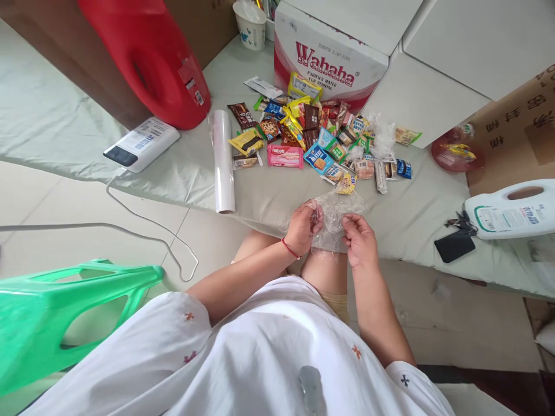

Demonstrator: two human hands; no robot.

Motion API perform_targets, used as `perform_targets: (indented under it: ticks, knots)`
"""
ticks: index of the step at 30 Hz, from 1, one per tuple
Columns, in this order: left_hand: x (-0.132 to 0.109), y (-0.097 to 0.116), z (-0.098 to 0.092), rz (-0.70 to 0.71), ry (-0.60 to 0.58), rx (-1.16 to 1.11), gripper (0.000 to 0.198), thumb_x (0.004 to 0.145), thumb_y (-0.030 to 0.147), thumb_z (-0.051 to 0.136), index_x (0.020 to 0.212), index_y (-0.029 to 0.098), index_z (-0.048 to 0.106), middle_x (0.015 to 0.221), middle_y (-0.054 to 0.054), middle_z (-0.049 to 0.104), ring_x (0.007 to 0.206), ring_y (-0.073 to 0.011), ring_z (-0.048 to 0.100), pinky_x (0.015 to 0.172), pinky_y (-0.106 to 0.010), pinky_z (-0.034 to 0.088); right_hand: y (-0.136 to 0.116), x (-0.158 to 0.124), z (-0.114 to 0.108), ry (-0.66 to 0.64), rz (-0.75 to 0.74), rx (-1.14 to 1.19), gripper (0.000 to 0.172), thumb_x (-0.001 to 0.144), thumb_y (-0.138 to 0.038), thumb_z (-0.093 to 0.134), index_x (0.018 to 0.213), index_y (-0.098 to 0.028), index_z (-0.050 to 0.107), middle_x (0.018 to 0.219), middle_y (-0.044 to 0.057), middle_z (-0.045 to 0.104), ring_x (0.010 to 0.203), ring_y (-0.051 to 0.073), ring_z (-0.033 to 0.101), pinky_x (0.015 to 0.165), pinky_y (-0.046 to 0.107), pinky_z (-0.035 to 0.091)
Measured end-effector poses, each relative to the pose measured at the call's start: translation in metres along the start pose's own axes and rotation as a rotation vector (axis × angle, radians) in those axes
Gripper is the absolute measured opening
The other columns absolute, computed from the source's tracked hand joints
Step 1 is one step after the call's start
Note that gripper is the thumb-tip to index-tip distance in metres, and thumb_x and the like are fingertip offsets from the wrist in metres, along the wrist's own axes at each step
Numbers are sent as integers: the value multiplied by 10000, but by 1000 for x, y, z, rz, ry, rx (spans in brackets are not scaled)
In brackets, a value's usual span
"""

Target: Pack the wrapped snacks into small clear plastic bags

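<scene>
A thin clear plastic bag hangs crumpled between my two hands at the front edge of the cloth-covered surface. My left hand grips its left side, fingers curled in. On the other side my right hand pinches it between thumb and fingers. Just beyond the bag lies a small yellow cookie packet, at the near edge of a heap of wrapped snacks. In that heap are a pink nabati wafer packet and a blue biscuit packet. Whether anything is inside the bag I cannot tell.
Left of the snacks lies a roll of clear plastic, near a white device with a cable and a red jug. A Wahaha carton stands behind. Rightward are a white bottle and keys. A green stool stands left.
</scene>
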State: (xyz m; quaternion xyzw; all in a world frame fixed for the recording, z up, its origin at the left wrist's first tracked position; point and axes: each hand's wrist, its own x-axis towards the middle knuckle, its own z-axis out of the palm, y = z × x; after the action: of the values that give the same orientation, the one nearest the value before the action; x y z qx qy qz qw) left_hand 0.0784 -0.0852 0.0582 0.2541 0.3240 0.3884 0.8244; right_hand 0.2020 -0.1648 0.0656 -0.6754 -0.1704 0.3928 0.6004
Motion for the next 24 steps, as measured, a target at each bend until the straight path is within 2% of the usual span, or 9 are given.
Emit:
perform_targets:
  ticks: [3,7,11,13,16,18,21,24]
  knots:
    - [5,6,-7,-54,24,-16,395,936,473,606,699,169,522,609,42,459,408,-30,347,405,-197,179,-7,8,-12,23,-53,91,412,583,-430,935,829,-224,676,740,-56,550,608,73,394,484,190,295]
    - [11,13,-15,-40,50,32,386,930,472,626,712,172,516,615,50,455,406,-24,332,401,-180,173,-24,14,-46,70,-69,135,355,593,-344,927,825,-231,685,821,-41,617,725,91,543,600,199,463]
    - [11,21,-21,-107,-40,164,368,912,466,641,725,166,540,636,38,490,409,-20,347,401,-165,180,-39,19,-73,71,-70,182,365,596,-332,915,819,-232,644,920,-13,703,838,139,661,722,286,588]
    - [9,25,-25,-143,-85,223,358,900,462,650,726,164,555,635,34,491,408,-23,353,395,-165,195,-46,20,-82,68,-71,151,387,597,-358,920,817,-229,628,896,-2,723,747,135,661,623,263,572]
    - [5,35,-32,-201,-138,296,346,882,466,676,736,168,579,608,32,489,388,-27,325,373,-175,191,-58,20,-96,85,-93,16,421,596,-397,940,831,-219,640,734,-17,684,505,74,514,404,174,375]
    - [4,42,-36,-242,-178,326,355,871,484,701,744,170,595,584,31,491,373,-25,295,362,-179,185,-64,22,-105,84,-107,-68,438,590,-406,957,839,-215,651,669,-28,653,442,53,430,362,164,282]
    - [6,50,-39,-257,-208,357,409,870,547,716,757,164,624,558,24,496,355,-24,283,350,-183,170,-66,33,-113,61,-127,-136,451,588,-426,967,838,-219,654,645,-28,643,444,54,413,376,168,279]
    - [15,50,-38,-267,-131,365,471,874,622,702,766,170,620,538,22,500,331,-29,289,339,-187,136,-60,51,-108,52,-107,-131,516,566,-531,961,850,-233,650,671,-24,658,503,79,472,420,182,354]
